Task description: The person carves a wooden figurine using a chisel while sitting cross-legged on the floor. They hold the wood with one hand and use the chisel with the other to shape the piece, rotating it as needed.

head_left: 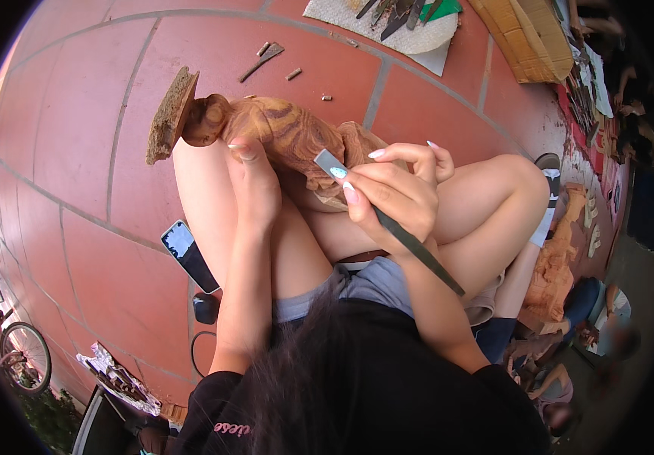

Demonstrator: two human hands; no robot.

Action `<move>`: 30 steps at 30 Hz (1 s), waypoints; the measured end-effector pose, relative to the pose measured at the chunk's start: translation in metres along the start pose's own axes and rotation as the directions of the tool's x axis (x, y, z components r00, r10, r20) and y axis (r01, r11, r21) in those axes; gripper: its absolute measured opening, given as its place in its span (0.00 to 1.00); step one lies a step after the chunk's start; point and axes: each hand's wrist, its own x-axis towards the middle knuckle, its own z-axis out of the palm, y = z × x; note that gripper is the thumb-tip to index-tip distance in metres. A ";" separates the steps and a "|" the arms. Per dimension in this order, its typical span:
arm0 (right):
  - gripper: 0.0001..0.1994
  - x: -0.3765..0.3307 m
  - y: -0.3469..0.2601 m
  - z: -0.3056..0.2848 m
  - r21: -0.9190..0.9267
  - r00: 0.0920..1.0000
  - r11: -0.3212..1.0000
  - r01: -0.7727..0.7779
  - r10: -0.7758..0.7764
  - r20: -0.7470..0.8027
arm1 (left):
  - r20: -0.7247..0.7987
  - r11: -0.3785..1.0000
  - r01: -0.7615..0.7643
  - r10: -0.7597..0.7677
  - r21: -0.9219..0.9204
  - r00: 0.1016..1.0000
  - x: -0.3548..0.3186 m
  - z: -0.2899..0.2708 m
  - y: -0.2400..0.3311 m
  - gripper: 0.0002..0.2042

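A reddish-brown wooden carving (pixel 281 129) with a rough bark-edged base (pixel 172 114) lies across my bare legs. My left hand (pixel 255 182) presses down on its middle, fingers wrapped over the wood. My right hand (pixel 395 189) grips a long dark metal chisel (pixel 410 243). The chisel's flat pale tip (pixel 331 163) rests against the carving's right side, and its handle end sticks out past my wrist toward the lower right.
A red tiled floor (pixel 84 152) with wood chips (pixel 266 57) surrounds me. A dark phone (pixel 189 254) lies by my left thigh. Several tools rest on a woven mat (pixel 410 34) at the top, beside a cardboard box (pixel 528 38). Other people and carvings sit at right; a bicycle (pixel 16 349) stands at left.
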 end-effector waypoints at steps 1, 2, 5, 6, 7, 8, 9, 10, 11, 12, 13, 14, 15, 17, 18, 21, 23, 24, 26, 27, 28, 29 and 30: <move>0.03 0.001 0.002 -0.001 -0.003 1.000 1.000 0.012 -0.012 -0.005 | 0.050 0.998 0.018 -0.015 -0.061 0.999 0.001 -0.003 -0.004 0.51; 0.03 0.001 -0.001 -0.005 -0.011 1.000 1.000 0.006 -0.006 -0.004 | 0.115 0.992 0.052 -0.039 -0.116 0.993 -0.001 -0.008 -0.007 0.50; 0.03 0.025 -0.008 0.003 0.070 0.998 0.998 0.011 -0.006 -0.070 | 0.209 0.986 0.089 -0.059 -0.138 0.976 -0.006 -0.014 -0.003 0.50; 0.03 0.031 -0.004 0.012 0.074 0.997 0.997 0.030 -0.024 -0.079 | 0.191 0.994 0.063 -0.045 -0.091 0.981 -0.003 -0.013 0.004 0.50; 0.03 0.034 -0.002 0.017 0.078 0.995 0.996 0.049 -0.042 -0.088 | 0.175 0.998 0.040 -0.033 -0.042 0.984 -0.002 -0.012 0.011 0.51; 0.03 0.029 -0.002 0.016 0.070 0.998 0.997 0.019 -0.015 -0.058 | 0.129 0.999 0.005 -0.010 0.041 0.992 -0.001 -0.011 0.019 0.51; 0.02 0.022 -0.002 0.010 0.063 1.000 0.998 -0.004 0.006 -0.028 | 0.148 1.000 0.018 -0.016 -0.013 0.989 0.000 -0.013 0.014 0.51; 0.02 0.018 -0.002 0.005 0.056 1.000 0.998 -0.026 0.026 0.001 | 0.171 0.997 0.035 -0.023 -0.067 0.985 0.000 -0.016 0.010 0.52; 0.03 0.016 -0.001 0.000 0.081 0.999 0.996 -0.047 0.046 0.018 | 0.196 0.991 0.058 -0.035 -0.116 0.980 -0.003 -0.019 0.005 0.52; 0.03 0.015 0.001 -0.004 0.106 0.997 0.992 -0.069 0.066 0.035 | 0.194 0.987 0.064 -0.035 -0.145 0.980 -0.003 -0.017 0.002 0.53; 0.03 0.015 0.002 -0.005 0.131 0.995 0.987 -0.091 0.085 0.053 | 0.192 0.982 0.069 -0.035 -0.173 0.981 -0.003 -0.016 0.000 0.53; 0.04 0.022 0.004 -0.005 0.123 0.998 0.990 -0.065 0.062 0.029 | 0.196 0.999 0.003 0.007 -0.049 0.981 -0.004 -0.017 0.005 0.53; 0.04 0.035 0.002 -0.001 0.139 0.999 0.990 -0.028 0.031 -0.015 | 0.201 0.994 -0.070 0.053 0.080 0.978 0.001 -0.021 0.018 0.53; 0.04 0.044 0.003 0.011 0.125 0.999 0.992 0.018 -0.012 -0.050 | 0.200 0.996 -0.068 0.056 0.057 0.978 0.000 -0.021 0.017 0.53; 0.03 0.043 0.000 0.011 0.127 1.000 0.992 0.010 -0.007 -0.024 | 0.188 0.995 0.002 0.016 -0.096 0.982 -0.004 -0.017 0.006 0.52; 0.03 0.022 -0.012 0.002 0.125 0.998 0.991 -0.049 0.045 0.040 | 0.175 0.965 0.036 0.011 -0.261 0.985 -0.004 -0.018 -0.007 0.51; 0.03 0.021 -0.014 -0.003 0.135 0.996 0.989 -0.063 0.053 0.075 | 0.132 0.964 0.056 -0.021 -0.262 0.991 -0.001 -0.015 -0.010 0.51; 0.03 0.026 -0.014 -0.003 0.131 0.999 0.991 -0.032 0.028 0.030 | 0.107 0.960 0.109 -0.084 -0.256 0.991 -0.002 -0.007 -0.012 0.52; 0.04 0.042 -0.007 0.005 0.117 0.999 0.993 0.022 -0.017 -0.045 | 0.125 0.987 0.082 -0.065 -0.141 0.990 -0.001 -0.010 -0.001 0.53; 0.04 0.039 -0.007 0.006 0.123 0.999 0.992 0.015 -0.011 -0.037 | 0.137 0.994 0.075 -0.064 -0.078 0.988 -0.004 -0.013 0.006 0.53; 0.04 0.034 -0.007 0.008 0.129 1.000 0.992 0.008 -0.005 -0.028 | 0.106 0.989 0.081 -0.068 -0.121 0.992 -0.006 -0.010 -0.004 0.53; 0.04 0.030 -0.006 0.010 0.141 1.000 0.990 0.012 -0.009 -0.022 | 0.065 0.984 0.077 -0.068 -0.163 0.996 -0.006 -0.010 -0.009 0.53; 0.04 0.022 -0.009 0.004 0.122 1.000 0.992 -0.017 0.014 0.020 | 0.028 0.970 0.083 -0.078 -0.227 0.997 -0.004 -0.007 -0.011 0.52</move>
